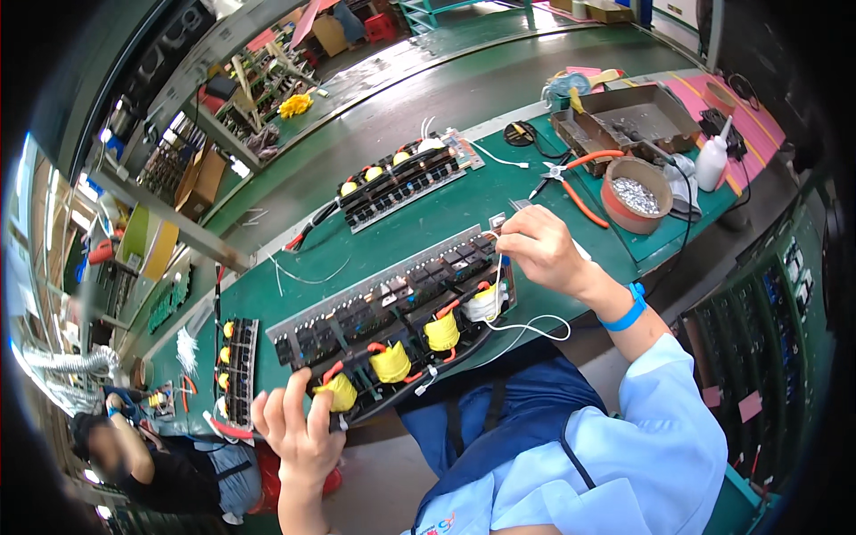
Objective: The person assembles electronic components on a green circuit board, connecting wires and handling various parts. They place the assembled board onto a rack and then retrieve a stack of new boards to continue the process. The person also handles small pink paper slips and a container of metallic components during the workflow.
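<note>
A long circuit board assembly [392,299] lies slantwise in front of me, with a grey metal strip, rows of black components and several yellow-wrapped coils [390,364]. Its left end is between the fingers and thumb of my left hand [299,423], beside a thick black cable. At the right end, my right hand [539,250] pinches a thin white wire [553,325], which loops down past the near edge of the bench. My right fingertips hide the wire's tip. A blue band circles my right wrist.
On the green bench [312,267] are two similar assemblies, one farther back [406,183] and one at left [236,370]. At right are orange-handled pliers [580,178], a tub of small metal parts [636,196], a white bottle [711,162] and trays [646,116]. Another person [152,464] sits at left.
</note>
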Motion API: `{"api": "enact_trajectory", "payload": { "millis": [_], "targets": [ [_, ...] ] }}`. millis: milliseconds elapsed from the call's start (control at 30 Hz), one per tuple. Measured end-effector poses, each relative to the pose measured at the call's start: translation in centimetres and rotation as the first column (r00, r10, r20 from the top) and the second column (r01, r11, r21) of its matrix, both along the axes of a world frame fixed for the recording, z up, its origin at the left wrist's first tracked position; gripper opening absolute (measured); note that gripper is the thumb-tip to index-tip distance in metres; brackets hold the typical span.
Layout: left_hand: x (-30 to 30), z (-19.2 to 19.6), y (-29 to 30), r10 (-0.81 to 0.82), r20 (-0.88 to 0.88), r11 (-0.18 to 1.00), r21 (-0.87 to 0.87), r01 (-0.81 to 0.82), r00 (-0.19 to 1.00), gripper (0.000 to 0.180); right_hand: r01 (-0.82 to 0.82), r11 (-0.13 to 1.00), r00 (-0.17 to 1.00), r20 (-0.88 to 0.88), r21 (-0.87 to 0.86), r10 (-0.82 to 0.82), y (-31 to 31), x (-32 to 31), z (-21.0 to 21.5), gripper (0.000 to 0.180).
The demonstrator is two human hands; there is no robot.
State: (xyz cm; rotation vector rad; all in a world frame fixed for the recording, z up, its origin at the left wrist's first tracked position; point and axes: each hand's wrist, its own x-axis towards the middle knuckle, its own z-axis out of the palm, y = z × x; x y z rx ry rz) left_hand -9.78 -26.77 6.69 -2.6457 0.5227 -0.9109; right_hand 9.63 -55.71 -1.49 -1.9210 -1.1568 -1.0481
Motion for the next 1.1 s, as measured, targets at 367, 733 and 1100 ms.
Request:
{"api": "enact_trajectory", "payload": {
  "millis": [367,733,1100],
  "targets": [
    [0.3,-0.2,0.0,0.066,-0.077,0.996,-0.062,-0.071,0.995,0.044,0.125,0.992,0.992,0.020,0.021,-0.125,-1.0,0.5,-0.9,0.018],
    [3.1,-7.4,6.0,0.038,-0.416,0.882,-0.414,-0.226,0.909,0.058,-0.158,0.986,0.750,-0.642,0.061,0.160,-0.5,1.2,-3.3,0.014],
    [8.0,-6.4,1.5,-0.174,-0.682,0.842,-0.477,-0.251,0.711,0.068,-0.273,0.962,0.573,-0.805,-0.015,0.150,-2.2,-3.0,-5.7,0.017]
  ]
}}
